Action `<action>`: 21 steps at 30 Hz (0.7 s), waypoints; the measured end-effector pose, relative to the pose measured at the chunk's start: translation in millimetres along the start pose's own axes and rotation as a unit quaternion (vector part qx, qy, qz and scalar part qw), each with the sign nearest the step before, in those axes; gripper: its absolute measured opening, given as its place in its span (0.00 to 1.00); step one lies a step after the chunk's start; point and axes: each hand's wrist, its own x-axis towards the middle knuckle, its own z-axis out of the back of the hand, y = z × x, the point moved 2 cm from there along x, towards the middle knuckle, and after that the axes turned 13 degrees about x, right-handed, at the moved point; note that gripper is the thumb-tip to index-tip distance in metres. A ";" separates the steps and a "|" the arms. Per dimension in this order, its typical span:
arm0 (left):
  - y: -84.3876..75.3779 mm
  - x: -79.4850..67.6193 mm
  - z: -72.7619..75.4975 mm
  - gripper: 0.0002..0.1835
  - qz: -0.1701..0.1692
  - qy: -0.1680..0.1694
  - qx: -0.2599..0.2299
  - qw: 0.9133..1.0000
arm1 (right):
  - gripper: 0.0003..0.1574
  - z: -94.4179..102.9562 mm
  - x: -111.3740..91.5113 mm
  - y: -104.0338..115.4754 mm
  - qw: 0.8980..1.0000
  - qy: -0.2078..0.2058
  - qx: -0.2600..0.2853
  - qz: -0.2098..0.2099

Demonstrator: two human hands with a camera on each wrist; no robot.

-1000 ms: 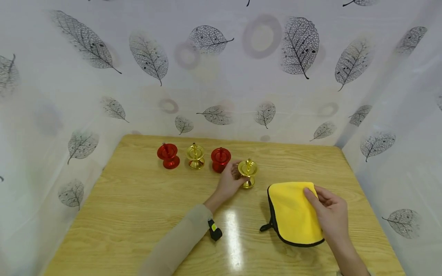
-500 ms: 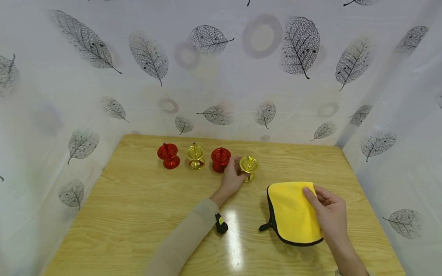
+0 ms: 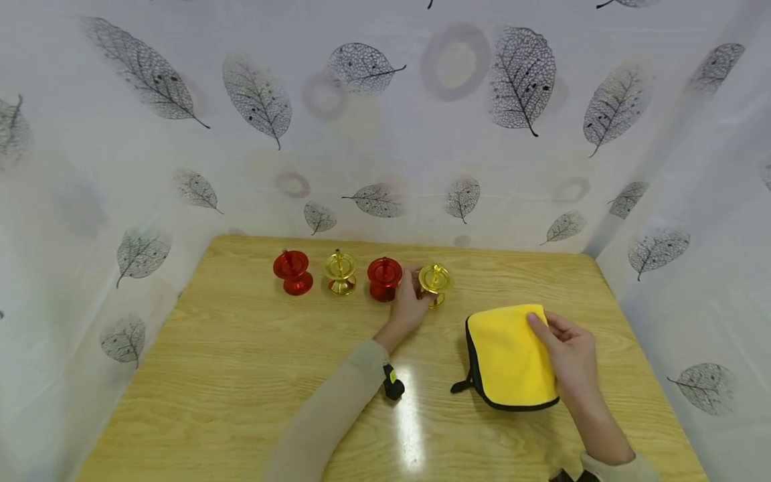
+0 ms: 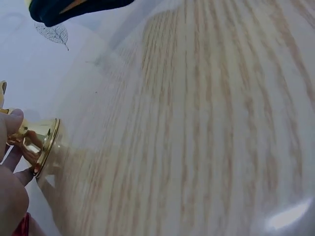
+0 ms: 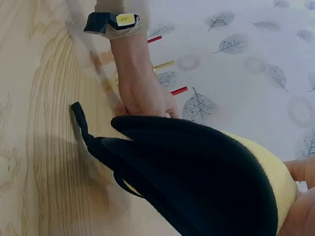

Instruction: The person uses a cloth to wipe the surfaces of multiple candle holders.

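My left hand [image 3: 408, 309] grips a gold candle holder [image 3: 436, 278] by its stem, at the right end of a row. In the left wrist view, the thumb and fingers wrap its narrow part above the flared gold base [image 4: 40, 145]. My right hand [image 3: 571, 351] pinches the upper right corner of a folded yellow cloth [image 3: 512, 355], thumb on top. The cloth has black edging and a small black hanging loop [image 3: 462, 386]; its dark underside [image 5: 197, 172] faces the right wrist camera. Just left of my left hand stands a red candle holder [image 3: 384, 278].
Further left in the row are a gold candle holder [image 3: 340, 271] and another red candle holder [image 3: 293, 271]. All stand near the back of the wooden table [image 3: 253, 375]. Behind it hangs a white leaf-print curtain [image 3: 385, 134].
My left hand has moved the gold candle holder back toward the far edge, bringing it about level with the row. The right hand and cloth have shifted slightly up.
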 end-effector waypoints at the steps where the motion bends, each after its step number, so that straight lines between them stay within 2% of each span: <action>1: -0.3 0.8 0.7 0.33 -0.001 -0.001 0.002 1.000 | 0.06 0.0 3.5 -1.1 1.000 0.004 0.005 -0.005; 7: -1.6 1.9 1.7 0.33 -0.012 -0.003 0.013 1.000 | 0.04 3.5 28.7 -6.3 0.998 0.033 0.033 -0.051; 9: -1.5 1.7 1.5 0.33 -0.014 -0.003 0.016 1.000 | 0.06 5.8 38.6 -8.4 0.996 0.048 0.043 -0.069; 10: -1.4 1.7 1.3 0.33 -0.013 -0.003 0.017 1.000 | 0.10 6.8 43.6 -9.6 0.994 0.054 0.047 -0.078; 15: -0.5 1.4 0.8 0.33 -0.014 -0.005 0.023 1.000 | 0.46 10.4 68.3 -15.1 0.991 0.080 0.040 -0.104; 16: -0.5 1.6 0.8 0.33 -0.014 -0.006 0.024 1.000 | 0.51 10.9 73.1 -16.4 0.990 0.085 0.036 -0.108; 17: -0.4 1.6 0.9 0.33 -0.014 -0.007 0.024 1.000 | 0.54 11.5 78.0 -17.7 0.989 0.089 0.033 -0.112; 21: -0.2 1.9 0.8 0.33 -0.017 -0.007 0.022 1.000 | 0.53 14.9 95.7 -23.9 0.987 0.093 0.027 -0.131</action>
